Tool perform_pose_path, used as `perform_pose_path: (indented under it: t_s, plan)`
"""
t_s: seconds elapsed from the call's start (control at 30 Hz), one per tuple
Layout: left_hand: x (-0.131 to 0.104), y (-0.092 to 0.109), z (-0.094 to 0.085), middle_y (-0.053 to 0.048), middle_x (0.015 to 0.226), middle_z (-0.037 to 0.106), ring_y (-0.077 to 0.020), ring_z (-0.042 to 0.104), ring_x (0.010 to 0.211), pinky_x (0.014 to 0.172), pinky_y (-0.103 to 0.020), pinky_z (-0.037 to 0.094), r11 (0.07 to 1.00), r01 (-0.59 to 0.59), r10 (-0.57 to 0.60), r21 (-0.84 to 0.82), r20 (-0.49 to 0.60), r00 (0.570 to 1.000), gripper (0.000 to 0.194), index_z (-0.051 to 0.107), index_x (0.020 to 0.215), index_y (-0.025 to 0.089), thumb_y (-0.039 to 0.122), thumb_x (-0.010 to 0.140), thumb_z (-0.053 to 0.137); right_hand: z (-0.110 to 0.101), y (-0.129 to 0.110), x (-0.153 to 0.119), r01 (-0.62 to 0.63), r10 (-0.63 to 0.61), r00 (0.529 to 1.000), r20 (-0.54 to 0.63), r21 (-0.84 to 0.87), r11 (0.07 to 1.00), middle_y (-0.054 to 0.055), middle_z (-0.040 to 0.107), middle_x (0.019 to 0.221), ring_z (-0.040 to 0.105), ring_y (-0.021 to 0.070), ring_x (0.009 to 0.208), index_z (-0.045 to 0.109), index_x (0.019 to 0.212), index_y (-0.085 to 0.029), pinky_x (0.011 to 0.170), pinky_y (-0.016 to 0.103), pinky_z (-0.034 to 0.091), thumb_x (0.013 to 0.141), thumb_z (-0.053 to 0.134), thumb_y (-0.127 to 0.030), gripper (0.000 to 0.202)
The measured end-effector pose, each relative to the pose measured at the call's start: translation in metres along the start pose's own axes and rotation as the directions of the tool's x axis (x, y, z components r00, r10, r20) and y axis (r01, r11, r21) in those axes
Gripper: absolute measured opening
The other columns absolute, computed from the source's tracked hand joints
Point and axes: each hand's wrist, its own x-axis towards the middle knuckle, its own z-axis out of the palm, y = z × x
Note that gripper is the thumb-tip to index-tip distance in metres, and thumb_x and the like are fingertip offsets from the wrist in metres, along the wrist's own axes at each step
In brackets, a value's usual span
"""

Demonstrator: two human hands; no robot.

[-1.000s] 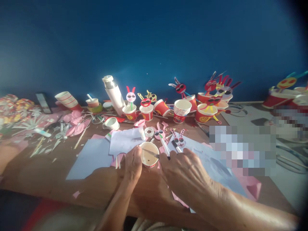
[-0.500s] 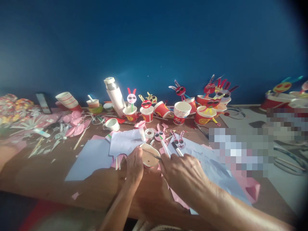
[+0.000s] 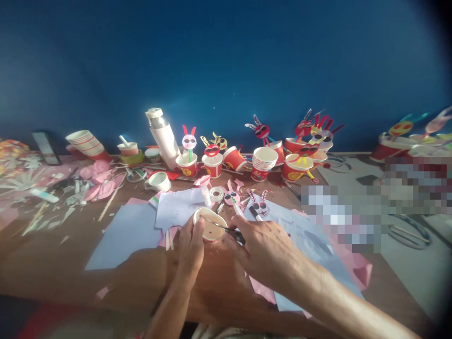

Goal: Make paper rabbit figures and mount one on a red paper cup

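Observation:
My left hand [image 3: 192, 247] is closed around the side of a paper cup [image 3: 195, 215], thumb at its rim. The cup tilts, with a tan round surface facing me and a small dark hole in it. My right hand [image 3: 259, 240] grips dark-handled scissors [image 3: 235, 234], whose thin blade lies across the cup's opening. Part of the handle is hidden by the fingers. Just beyond my right hand lie a black-and-white marker [image 3: 254, 213] and a pink paper rabbit face [image 3: 232, 198]. Another rabbit face [image 3: 260, 207] lies on blue-grey paper.
Paper sheets [image 3: 116, 233] and scraps cover parts of the brown table [image 3: 134, 287]. A white flask [image 3: 165, 141], stacked cups [image 3: 264, 160] and several red cups with paper faces [image 3: 186, 162] stand along the blue wall. A roll of tape [image 3: 216, 193] lies behind the held cup.
The cup has shifted slightly left in view and tips more toward me. My right hand has turned, so more of the scissors' dark handle shows. The whole view has also shifted a little.

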Motion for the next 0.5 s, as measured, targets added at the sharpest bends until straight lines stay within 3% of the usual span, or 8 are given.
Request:
perform_pose_path:
  t_s: [0.1, 0.27, 0.4, 0.5]
  plan:
    - [0.001, -0.004, 0.000, 0.000, 0.063, 0.057, -0.0179, 0.054, 0.065, 0.054, -0.023, 0.042, 1.000, -0.004, 0.004, 0.013, -0.030, 1.000, 0.029, 0.059, 0.077, 0.017, 0.038, 0.085, 0.041, 0.004, -0.006, -0.003, 0.032, -0.032, 0.999, 0.002, -0.113, 0.993, 0.002, 0.069, 0.063, 0.064, 0.0204, 0.051, 0.058, 0.092, -0.018, 0.044, 0.029, 0.027, 0.080, 0.054, -0.020, 0.014]
    - [0.000, -0.002, 0.001, 0.002, 0.058, 0.053, -0.0166, 0.052, 0.063, 0.060, -0.024, 0.042, 0.999, -0.008, 0.009, 0.032, -0.033, 0.999, 0.026, 0.056, 0.071, 0.019, 0.033, 0.086, 0.040, 0.014, -0.014, -0.010, 0.141, -0.174, 0.982, -0.072, -0.334, 0.932, 0.006, 0.068, 0.073, 0.062, 0.0182, 0.055, 0.058, 0.097, -0.013, 0.058, 0.031, 0.043, 0.066, 0.054, 0.000, 0.034]
    - [0.002, 0.001, 0.001, 0.002, 0.062, 0.056, -0.0163, 0.051, 0.064, 0.061, -0.024, 0.041, 0.998, -0.042, 0.044, 0.051, -0.046, 0.998, 0.025, 0.056, 0.070, 0.019, 0.031, 0.085, 0.040, 0.013, -0.019, -0.011, 0.198, -0.226, 0.973, -0.035, -0.368, 0.909, 0.006, 0.065, 0.064, 0.060, 0.0185, 0.053, 0.059, 0.090, -0.013, 0.055, 0.031, 0.043, 0.069, 0.052, 0.000, 0.026]
    - [0.002, 0.001, 0.001, 0.002, 0.063, 0.056, -0.0169, 0.052, 0.065, 0.060, -0.024, 0.041, 0.998, -0.046, 0.047, 0.041, -0.037, 0.998, 0.025, 0.056, 0.071, 0.019, 0.030, 0.085, 0.038, 0.009, -0.019, -0.006, 0.206, -0.213, 0.977, 0.012, -0.309, 0.928, 0.006, 0.066, 0.064, 0.060, 0.0176, 0.050, 0.060, 0.088, -0.014, 0.046, 0.027, 0.036, 0.066, 0.052, 0.000, 0.027]
